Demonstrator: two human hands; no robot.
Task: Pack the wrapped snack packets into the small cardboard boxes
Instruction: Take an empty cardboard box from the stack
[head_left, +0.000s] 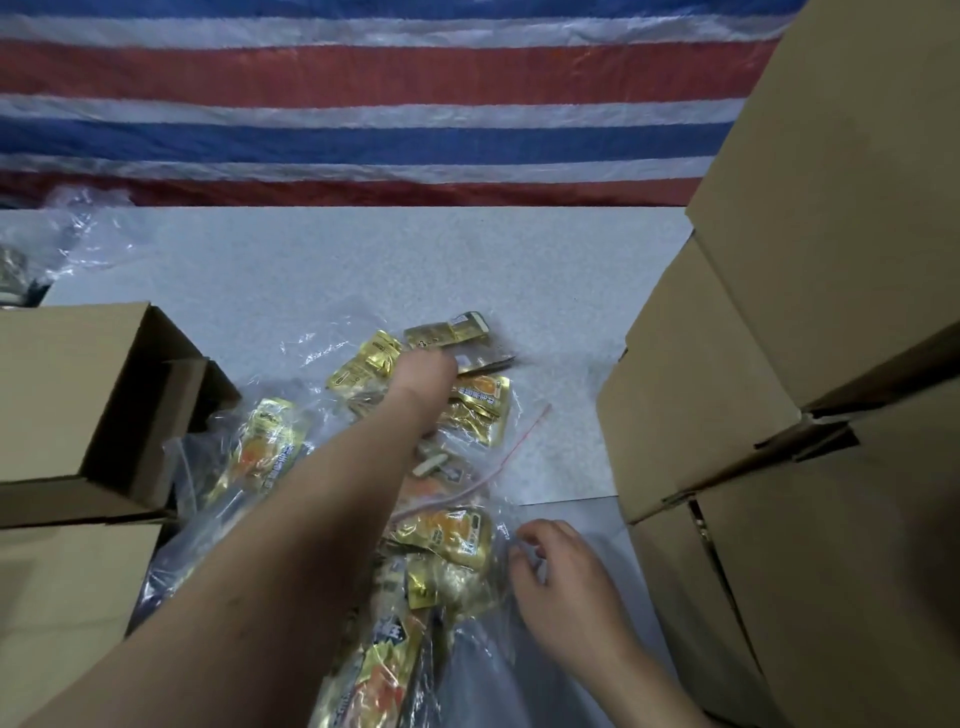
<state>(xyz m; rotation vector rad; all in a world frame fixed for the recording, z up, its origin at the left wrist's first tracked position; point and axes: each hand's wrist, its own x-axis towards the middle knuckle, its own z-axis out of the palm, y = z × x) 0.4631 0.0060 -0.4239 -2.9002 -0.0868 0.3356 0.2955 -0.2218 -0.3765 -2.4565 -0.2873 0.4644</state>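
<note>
Snack packets (475, 410) lie scattered under and around our left hand (423, 376), which reaches among them; its fingers are hidden, so we cannot tell their grip. Our right hand (556, 571) pinches the clear bag (488, 665), probably steadying it.

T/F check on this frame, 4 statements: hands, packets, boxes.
1. The left hand reaches among the gold packets. True.
2. The right hand grips a cardboard box. False: its fingers are at the clear plastic bag.
3. The open box on the left is full of packets. False: none show inside.
4. Closed boxes are stacked on the right. True.
</note>
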